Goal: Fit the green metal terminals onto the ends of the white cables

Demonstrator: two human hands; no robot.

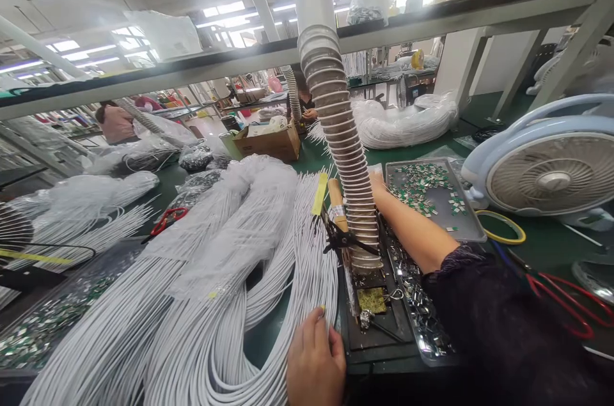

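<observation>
My left hand (316,358) rests at the lower middle, against the right edge of a large bundle of white cables (206,329); its fingers are bent close together, and whether they hold anything is hidden. My right hand (377,183) reaches forward behind a ribbed clear hose (338,118), between the hose and a grey tray (467,217) of small green circuit boards. Its fingers are hidden. Under the hose end stands a soldering stand with a yellow sponge (371,300). A narrow tray of shiny metal parts (417,304) lies to its right.
A blue-grey fan (551,182), a yellow tape roll (501,227) and red-handled scissors (570,304) are at the right. Red-handled cutters (167,219) lie left of the cables. Beyond are a cardboard box (268,142) and other people (115,121). A shelf beam crosses above.
</observation>
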